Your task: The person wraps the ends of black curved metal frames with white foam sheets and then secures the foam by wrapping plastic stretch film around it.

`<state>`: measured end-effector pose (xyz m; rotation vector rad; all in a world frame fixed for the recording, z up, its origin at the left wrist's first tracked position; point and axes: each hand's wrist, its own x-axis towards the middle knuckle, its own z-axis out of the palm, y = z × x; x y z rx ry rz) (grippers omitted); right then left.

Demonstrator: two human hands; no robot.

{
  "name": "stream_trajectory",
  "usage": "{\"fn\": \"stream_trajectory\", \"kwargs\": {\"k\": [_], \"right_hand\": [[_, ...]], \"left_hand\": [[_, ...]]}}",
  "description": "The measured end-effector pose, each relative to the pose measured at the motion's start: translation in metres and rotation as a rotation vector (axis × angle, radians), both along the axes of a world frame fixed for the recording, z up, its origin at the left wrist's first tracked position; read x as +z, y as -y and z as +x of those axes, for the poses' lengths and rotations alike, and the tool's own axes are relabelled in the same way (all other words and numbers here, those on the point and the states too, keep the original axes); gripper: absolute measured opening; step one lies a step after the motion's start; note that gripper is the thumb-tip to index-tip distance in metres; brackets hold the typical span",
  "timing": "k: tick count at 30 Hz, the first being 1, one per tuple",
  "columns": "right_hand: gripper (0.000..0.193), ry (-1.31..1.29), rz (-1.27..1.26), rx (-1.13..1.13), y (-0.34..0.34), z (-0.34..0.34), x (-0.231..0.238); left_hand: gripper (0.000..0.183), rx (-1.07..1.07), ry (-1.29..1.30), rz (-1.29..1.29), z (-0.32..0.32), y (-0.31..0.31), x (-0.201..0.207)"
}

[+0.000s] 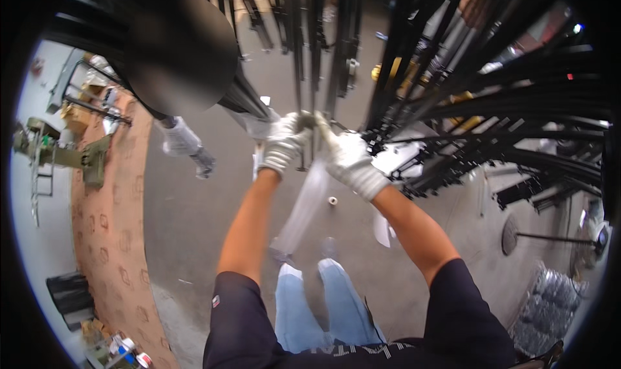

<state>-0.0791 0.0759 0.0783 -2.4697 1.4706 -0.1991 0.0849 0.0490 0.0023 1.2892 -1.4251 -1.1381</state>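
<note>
Head view: left gloved hand (286, 141) and right gloved hand (349, 156) meet mid-frame at dark bars (314, 58) coming down from upper centre, likely paired to steady them. Fingers bent; blur, can't tell if gripping. Translucent strip (305, 204) shows just below, perhaps hanging free.

Blurred gloved fingers (323, 125) (grip unclear), black bars (298, 39) cropped above
</note>
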Motion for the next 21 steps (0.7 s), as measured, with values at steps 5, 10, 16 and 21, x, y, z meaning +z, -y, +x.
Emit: {"fn": "stream_trajectory", "kwargs": {"k": [5,10,16,21], "right_hand": [[0.074,-0.153,-0.059,-0.06,0.011,-0.03,-0.021],[0.055,-0.365,0.081,-0.164,0.015,-0.003,-0.025],[0.066,-0.423,0.194,-0.177,0.03,-0.009,-0.046],[0.069,-0.357,0.174,-0.2,0.02,-0.016,-0.05]], "left_hand": [[0.032,-0.025,0.141,-0.062,-0.038,0.01,0.026],[0.024,0.168,0.414,-0.172,-0.042,0.007,0.02],[0.023,0.013,0.542,-0.15,-0.046,-0.002,0.041],[0.015,0.099,0.204,-0.19,-0.05,0.007,0.016]]}}
